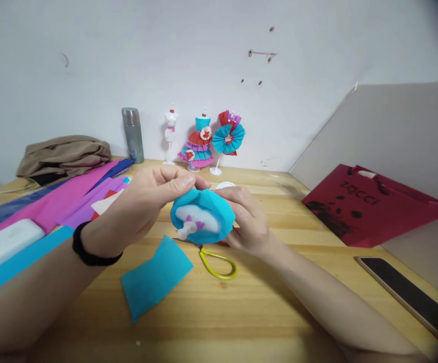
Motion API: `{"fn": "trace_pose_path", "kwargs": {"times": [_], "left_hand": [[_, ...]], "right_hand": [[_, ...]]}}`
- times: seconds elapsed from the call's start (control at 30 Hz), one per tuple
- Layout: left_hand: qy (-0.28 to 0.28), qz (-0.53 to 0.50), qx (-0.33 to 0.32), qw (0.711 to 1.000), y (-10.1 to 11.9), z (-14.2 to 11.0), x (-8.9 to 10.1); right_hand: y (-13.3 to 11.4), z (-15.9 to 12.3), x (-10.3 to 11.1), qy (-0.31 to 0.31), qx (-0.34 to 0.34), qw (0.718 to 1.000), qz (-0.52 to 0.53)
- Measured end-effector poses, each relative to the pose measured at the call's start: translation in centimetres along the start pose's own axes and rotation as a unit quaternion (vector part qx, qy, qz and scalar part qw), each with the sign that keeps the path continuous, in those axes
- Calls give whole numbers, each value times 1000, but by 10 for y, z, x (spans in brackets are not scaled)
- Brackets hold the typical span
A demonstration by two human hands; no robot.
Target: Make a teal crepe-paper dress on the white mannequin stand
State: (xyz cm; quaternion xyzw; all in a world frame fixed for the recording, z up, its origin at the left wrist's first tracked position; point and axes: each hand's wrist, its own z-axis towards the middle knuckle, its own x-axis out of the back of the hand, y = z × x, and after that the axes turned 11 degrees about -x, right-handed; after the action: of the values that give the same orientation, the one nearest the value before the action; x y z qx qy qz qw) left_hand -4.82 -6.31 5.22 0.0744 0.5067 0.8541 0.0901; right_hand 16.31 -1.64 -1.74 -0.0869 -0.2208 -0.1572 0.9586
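Observation:
Above the middle of the table, my left hand (154, 194) and my right hand (251, 217) hold a strip of blue crepe paper (224, 214) from either side. It curves around a small white mannequin (203, 219), whose neck end tilts towards me. My left fingers pinch the paper's upper edge. The fingers of my right hand close around its right side, and their tips are partly hidden behind it. Below lie yellow-handled scissors (219, 275), their blades partly covered by the work. A cut piece of blue crepe paper (156, 277) rests left of them.
Dressed mannequins (199, 138) and a bare one (170, 131) stand along the wall near a thermos (133, 136). Coloured paper sheets (78, 189), a white box (10, 242) and brown cloth (63, 154) occupy the left. A red bag (373, 206) and a phone (403, 292) lie right.

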Motion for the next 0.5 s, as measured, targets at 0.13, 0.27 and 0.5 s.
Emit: {"fn": "trace_pose_path", "kwargs": {"times": [0.13, 0.27, 0.5], "left_hand": [[-6, 3, 15, 1000, -1, -1, 1], [-16, -5, 19, 1000, -1, -1, 2], [-27, 13, 16, 999, 1, 1, 0]], "right_hand": [[2, 0, 0, -14, 13, 1000, -3], [4, -1, 0, -19, 24, 1000, -5], [15, -6, 0, -21, 33, 999, -1]]}}
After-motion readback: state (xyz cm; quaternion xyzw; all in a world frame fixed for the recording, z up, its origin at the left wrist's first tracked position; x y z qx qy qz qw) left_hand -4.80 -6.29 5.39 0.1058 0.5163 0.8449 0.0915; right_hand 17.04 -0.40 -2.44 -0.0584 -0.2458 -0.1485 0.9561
